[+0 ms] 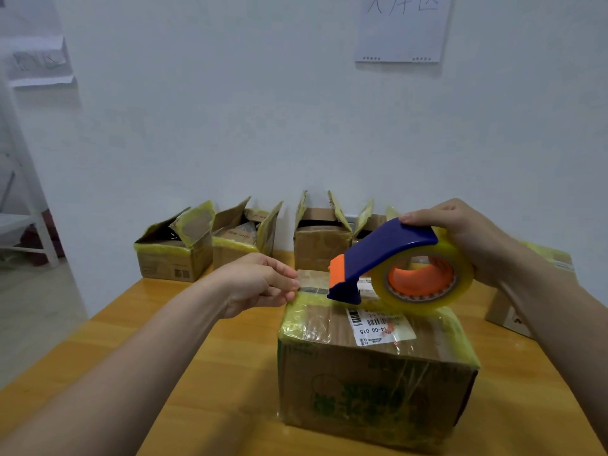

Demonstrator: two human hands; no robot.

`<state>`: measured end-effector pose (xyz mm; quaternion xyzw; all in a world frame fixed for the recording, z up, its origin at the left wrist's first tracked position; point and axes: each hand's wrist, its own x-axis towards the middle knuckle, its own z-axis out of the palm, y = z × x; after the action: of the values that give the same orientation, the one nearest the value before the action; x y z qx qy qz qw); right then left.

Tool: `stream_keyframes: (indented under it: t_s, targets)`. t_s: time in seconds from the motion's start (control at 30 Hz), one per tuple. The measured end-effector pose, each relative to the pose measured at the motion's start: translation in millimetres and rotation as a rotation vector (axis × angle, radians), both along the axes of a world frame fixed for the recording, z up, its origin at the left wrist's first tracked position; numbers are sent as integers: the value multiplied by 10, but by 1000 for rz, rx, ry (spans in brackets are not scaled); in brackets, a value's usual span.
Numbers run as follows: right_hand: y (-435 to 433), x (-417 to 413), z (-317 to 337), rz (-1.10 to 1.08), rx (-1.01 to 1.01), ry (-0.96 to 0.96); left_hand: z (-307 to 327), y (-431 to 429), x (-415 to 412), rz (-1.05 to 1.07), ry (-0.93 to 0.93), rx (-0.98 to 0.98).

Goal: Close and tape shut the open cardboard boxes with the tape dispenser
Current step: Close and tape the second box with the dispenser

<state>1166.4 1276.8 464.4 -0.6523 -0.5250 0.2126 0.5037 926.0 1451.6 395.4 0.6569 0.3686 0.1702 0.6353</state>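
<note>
My right hand (460, 238) grips the tape dispenser (385, 248) above the closed box (371, 383) on the counter (214, 363); my left hand (260, 281) pinches tape (312, 288) at its far edge.

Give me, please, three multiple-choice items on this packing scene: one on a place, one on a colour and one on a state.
1. Where is the blue-and-orange plastic tape dispenser?
A. lying on the wooden table
B. held by the right hand over the near taped cardboard box
C. inside an open box

2. What colour is the round hub inside the yellowish tape roll?
A. orange
B. green
C. white

3. How are the brown cardboard boxes along the white wall?
A. taped shut
B. flaps standing open
C. flattened

Answers:
1 B: the right hand grips it above the box's labelled top.
2 A: orange shows through the roll's middle.
3 B: their flaps stick upward.
</note>
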Motion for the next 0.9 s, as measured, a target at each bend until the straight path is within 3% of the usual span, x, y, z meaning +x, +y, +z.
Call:
stream_keyframes:
  t_s: [0.13,0.37,0.5,0.9]
  targets:
    - [33,54,-102,-10,-46,8,-17,-9,22,5,-1,30]
    - [66,51,-118,-3,-77,30,5,-37,61,1,32,251]
    - [65,57,-160,-20,-98,26,-14,-47,48,-7,23,259]
    - [91,66,-161,-49,-96,-1,117,-143,178,14,303,595]
